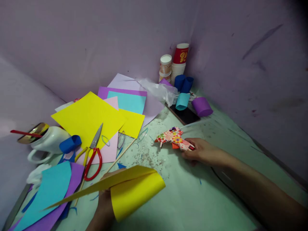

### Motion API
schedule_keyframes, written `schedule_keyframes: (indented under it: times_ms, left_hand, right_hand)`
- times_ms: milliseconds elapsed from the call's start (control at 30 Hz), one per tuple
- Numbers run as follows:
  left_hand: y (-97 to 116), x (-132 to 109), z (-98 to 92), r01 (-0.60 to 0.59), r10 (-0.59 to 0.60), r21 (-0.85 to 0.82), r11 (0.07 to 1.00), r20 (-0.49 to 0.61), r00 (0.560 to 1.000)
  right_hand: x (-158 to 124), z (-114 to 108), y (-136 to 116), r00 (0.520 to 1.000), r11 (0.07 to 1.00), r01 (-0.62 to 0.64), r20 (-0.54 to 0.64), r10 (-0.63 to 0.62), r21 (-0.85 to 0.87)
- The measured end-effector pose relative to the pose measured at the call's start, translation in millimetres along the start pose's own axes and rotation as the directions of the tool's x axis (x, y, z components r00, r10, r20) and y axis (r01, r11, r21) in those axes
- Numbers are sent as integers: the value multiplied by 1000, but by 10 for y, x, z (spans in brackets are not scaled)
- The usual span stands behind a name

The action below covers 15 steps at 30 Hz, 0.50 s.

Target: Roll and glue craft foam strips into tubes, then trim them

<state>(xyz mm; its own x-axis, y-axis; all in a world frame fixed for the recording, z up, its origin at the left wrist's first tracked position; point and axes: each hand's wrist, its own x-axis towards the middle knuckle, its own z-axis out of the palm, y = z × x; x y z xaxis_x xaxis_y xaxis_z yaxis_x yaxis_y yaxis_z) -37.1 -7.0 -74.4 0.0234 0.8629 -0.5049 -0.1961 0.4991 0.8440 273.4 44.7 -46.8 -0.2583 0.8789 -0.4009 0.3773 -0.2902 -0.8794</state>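
My left hand (106, 199) holds a sheet of yellow paper (138, 192) that is bent over into a loose curl; the paper hides most of the fingers. On the right, my right hand (201, 152) is closed round the handle of a flower-patterned hot glue gun (173, 138). Its nozzle points left, just above the table, and a clear glue stick sticks out at its rear. Beyond my left hand lie scissors (93, 154) with one red and one yellow handle, resting partly on yellow paper (89, 115). A thin wooden stick (122, 154) lies between the hands.
A white mug (49, 141) stands at the left with a blue paper roll (70, 144) beside it. Coloured sheets lie at the back. A phone (185, 115), paper rolls in cyan (183, 101) and purple (202, 106), and stacked paper cups (179, 62) occupy the far corner by the walls.
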Motion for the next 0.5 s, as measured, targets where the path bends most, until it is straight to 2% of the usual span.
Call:
schedule_keyframes:
  times_ms: [33, 100, 167, 200, 233, 300, 367, 433, 500]
  left_hand:
    - [-10, 7, -22, 38, -37, -54, 998, 10, 999]
    - [-37, 12, -43, 115, -112, -156, 981, 28, 993]
    - [-78, 15, -52, 176, -181, -240, 955, 0, 983]
    - [-101, 16, -56, 195, -209, -278, 941, -24, 978]
    - [-122, 18, -59, 199, -225, -304, 932, -51, 973]
    - [-145, 22, -58, 190, -231, -335, 923, -88, 969]
    - [-126, 20, -35, 193, -229, -348, 917, -64, 971]
    - [-75, 13, 13, 224, -246, -361, 905, -17, 969]
    - [-23, 0, 69, 245, -257, -359, 901, 13, 966]
  right_hand:
    - [-35, -12, 4, 1000, 993, 16, 5, -17, 117]
    - [-138, -37, 11, 995, 974, 46, -93, -26, 220]
    - [-264, -48, 17, 966, 974, 103, -256, -50, 201]
    - [-326, -44, 18, 951, 975, 135, -300, -77, 178]
    - [-381, -31, 18, 945, 973, 160, -310, -103, 165]
    - [-463, 14, 17, 956, 968, 183, -259, -135, 170]
    - [-501, 62, 34, 968, 968, 174, -214, -134, 180]
    - [-509, 76, 94, 966, 972, 168, -226, -128, 166]
    - [-515, 41, 194, 963, 981, 172, -224, -148, 89]
